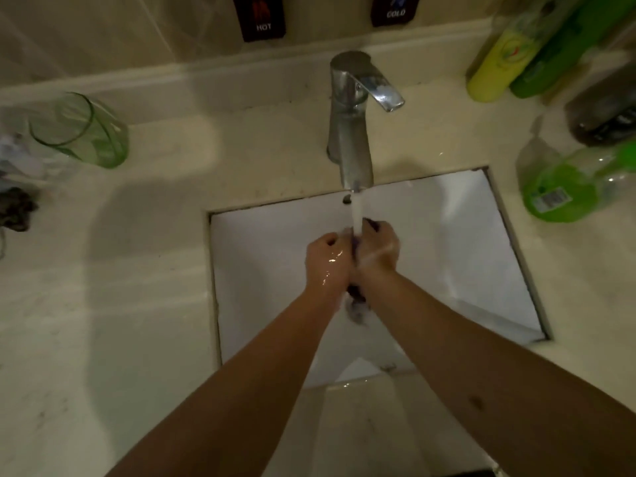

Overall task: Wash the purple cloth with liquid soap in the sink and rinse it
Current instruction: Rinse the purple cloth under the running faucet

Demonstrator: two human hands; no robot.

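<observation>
Purple shows only in slivers: the purple cloth is bunched between your palms, its long axis running from the faucet back toward you, a sudsy tail hanging out below your wrists. Your left hand and right hand are both clamped on it, pressed together over the sink, directly under the faucet's running stream. The water strikes the top end, nearer your right grip, so I judge rinsing means feeding the lower tail up under the flow. A green soap bottle lies on the tabletop right of the faucet.
</observation>
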